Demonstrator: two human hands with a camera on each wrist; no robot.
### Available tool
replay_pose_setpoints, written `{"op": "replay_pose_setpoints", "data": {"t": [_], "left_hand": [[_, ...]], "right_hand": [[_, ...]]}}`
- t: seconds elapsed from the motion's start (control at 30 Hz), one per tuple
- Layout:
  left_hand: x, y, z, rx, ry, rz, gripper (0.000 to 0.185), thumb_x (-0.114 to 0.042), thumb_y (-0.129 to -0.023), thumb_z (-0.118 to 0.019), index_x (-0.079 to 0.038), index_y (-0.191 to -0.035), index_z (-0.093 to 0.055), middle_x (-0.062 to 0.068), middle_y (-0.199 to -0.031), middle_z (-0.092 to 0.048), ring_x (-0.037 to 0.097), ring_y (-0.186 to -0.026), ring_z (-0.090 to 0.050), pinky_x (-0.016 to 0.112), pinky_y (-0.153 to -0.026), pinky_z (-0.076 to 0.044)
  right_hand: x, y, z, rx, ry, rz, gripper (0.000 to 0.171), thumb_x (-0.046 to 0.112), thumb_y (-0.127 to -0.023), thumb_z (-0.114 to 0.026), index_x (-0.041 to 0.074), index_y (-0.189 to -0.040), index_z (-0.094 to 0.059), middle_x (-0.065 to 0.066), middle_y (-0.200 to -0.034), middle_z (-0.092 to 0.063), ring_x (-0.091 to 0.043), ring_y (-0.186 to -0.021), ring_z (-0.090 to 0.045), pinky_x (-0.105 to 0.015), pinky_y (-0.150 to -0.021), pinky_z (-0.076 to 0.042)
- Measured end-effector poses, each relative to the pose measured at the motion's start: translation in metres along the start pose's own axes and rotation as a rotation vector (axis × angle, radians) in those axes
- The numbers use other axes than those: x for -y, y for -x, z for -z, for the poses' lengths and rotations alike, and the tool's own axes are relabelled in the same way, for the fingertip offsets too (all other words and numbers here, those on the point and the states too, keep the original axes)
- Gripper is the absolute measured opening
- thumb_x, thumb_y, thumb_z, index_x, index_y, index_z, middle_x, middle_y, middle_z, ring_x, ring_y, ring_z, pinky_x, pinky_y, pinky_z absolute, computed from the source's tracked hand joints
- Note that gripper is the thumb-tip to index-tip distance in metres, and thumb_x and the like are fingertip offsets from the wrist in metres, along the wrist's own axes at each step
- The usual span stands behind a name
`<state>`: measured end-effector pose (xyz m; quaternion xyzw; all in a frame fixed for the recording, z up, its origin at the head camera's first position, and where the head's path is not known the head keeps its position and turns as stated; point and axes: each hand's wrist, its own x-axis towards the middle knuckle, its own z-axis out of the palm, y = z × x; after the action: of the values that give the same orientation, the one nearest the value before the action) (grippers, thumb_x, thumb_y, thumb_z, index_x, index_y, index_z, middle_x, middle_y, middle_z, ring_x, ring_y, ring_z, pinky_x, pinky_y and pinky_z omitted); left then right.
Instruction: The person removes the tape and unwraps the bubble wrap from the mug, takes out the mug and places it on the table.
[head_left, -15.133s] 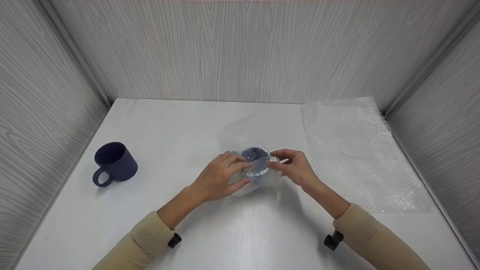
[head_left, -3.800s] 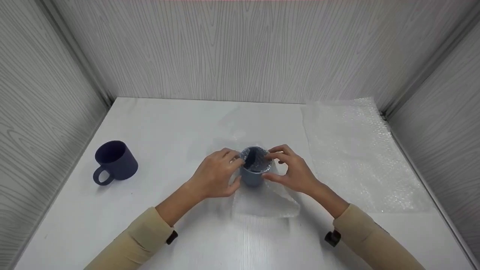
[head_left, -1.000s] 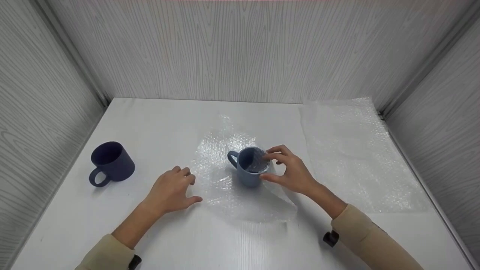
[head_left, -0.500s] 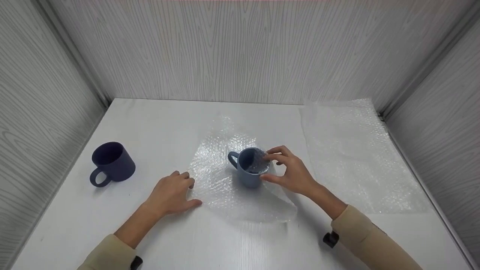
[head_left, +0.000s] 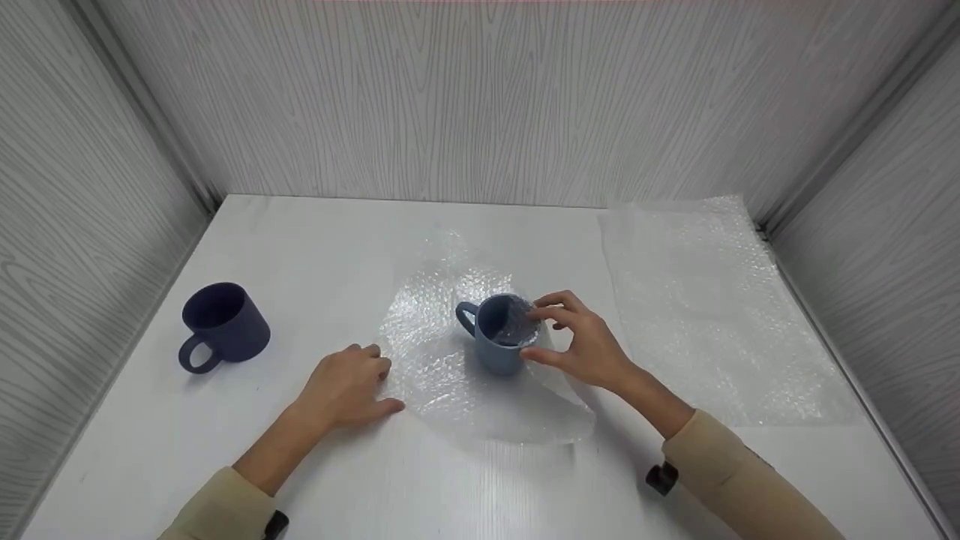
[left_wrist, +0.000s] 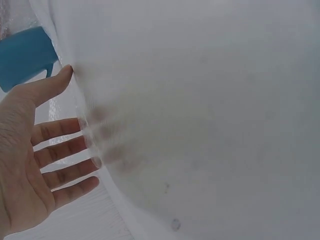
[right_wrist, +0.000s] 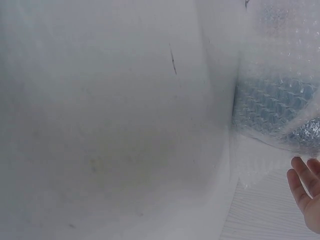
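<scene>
A light blue mug [head_left: 499,358] stands upright on a sheet of bubble wrap [head_left: 442,367] mid-table, its handle pointing left. One flap of the wrap goes over the mug's right side and is tucked down inside the rim. There my right hand [head_left: 589,346] pinches the wrapped rim, fingertips at the top and thumb on the near side. In the right wrist view, wrap covers that side of the mug [right_wrist: 272,102]. My left hand [head_left: 345,386] lies at the sheet's left edge, fingers extended in the left wrist view, with nothing gripped.
A dark blue mug [head_left: 226,330] stands at the left, handle toward the front left. Another bubble wrap sheet [head_left: 720,315] lies flat along the right side. Grey wood-grain panels [head_left: 480,97] enclose the white table [head_left: 315,240] at the back and both sides.
Wrap that covered the mug's top earlier now lies spread out at the left, baring the handle. My left hand has moved from the mug to the left; the right has stayed at the rim.
</scene>
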<state>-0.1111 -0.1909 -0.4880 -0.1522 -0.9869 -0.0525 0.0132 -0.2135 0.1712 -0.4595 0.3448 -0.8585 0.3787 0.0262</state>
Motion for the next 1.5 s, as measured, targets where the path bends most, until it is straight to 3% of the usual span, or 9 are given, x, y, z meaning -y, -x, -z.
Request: {"op": "replay_pose_setpoints", "data": {"t": [0.27,0.43,0.9,1.17,1.37,1.5], "left_hand": [[0.001,0.001,0.004,-0.014,0.008,-0.019,0.049,-0.051,-0.082,-0.084,-0.007,-0.103,-0.078,0.006,-0.09,-0.071,0.021,-0.074,-0.059,0.039,-0.069,-0.057],[0.001,-0.002,0.01,-0.075,0.043,-0.043,0.04,-0.043,-0.083,-0.085,-0.008,-0.101,-0.078,0.007,-0.093,-0.073,0.025,-0.079,-0.066,0.042,-0.07,-0.06],[-0.027,-0.031,0.017,-0.197,0.043,-0.145,0.036,-0.041,-0.089,-0.078,-0.011,-0.109,-0.077,0.009,-0.111,-0.074,0.028,-0.097,-0.071,0.042,-0.08,-0.064],[-0.045,-0.046,0.019,-0.339,0.078,-0.218,0.035,-0.04,-0.09,-0.079,-0.011,-0.11,-0.076,0.008,-0.112,-0.074,0.025,-0.101,-0.072,0.039,-0.08,-0.064],[-0.056,-0.054,0.02,-0.47,0.097,-0.267,0.038,-0.039,-0.091,-0.081,-0.01,-0.115,-0.076,0.008,-0.115,-0.075,0.024,-0.107,-0.073,0.037,-0.09,-0.064],[-0.063,-0.059,0.02,-0.516,0.121,-0.298,0.039,-0.04,-0.092,-0.081,-0.009,-0.115,-0.077,0.008,-0.118,-0.075,0.024,-0.113,-0.072,0.036,-0.096,-0.063]], "right_hand": [[-0.001,0.0,0.0,-0.004,-0.012,0.009,0.051,0.033,-0.084,-0.091,0.013,-0.127,-0.074,-0.007,-0.135,-0.062,-0.026,-0.121,-0.069,-0.053,-0.094,-0.062],[-0.001,0.0,0.0,0.003,-0.018,0.011,0.051,0.033,-0.084,-0.09,0.013,-0.128,-0.074,-0.008,-0.135,-0.062,-0.026,-0.122,-0.069,-0.055,-0.094,-0.061],[0.001,-0.001,0.0,0.01,0.0,-0.001,0.053,0.031,-0.082,-0.092,0.01,-0.127,-0.074,-0.009,-0.134,-0.062,-0.028,-0.122,-0.07,-0.054,-0.094,-0.062],[0.002,-0.001,0.0,0.015,-0.003,0.002,0.052,0.03,-0.083,-0.092,0.01,-0.127,-0.074,-0.009,-0.134,-0.062,-0.027,-0.122,-0.069,-0.052,-0.094,-0.062],[0.002,-0.002,0.001,0.014,-0.004,-0.004,0.052,0.029,-0.082,-0.093,0.01,-0.126,-0.074,-0.009,-0.134,-0.062,-0.027,-0.121,-0.069,-0.054,-0.093,-0.062],[0.002,-0.002,0.001,0.017,0.005,-0.007,0.052,0.03,-0.082,-0.092,0.011,-0.127,-0.074,-0.01,-0.134,-0.062,-0.028,-0.122,-0.069,-0.054,-0.093,-0.062]]}}
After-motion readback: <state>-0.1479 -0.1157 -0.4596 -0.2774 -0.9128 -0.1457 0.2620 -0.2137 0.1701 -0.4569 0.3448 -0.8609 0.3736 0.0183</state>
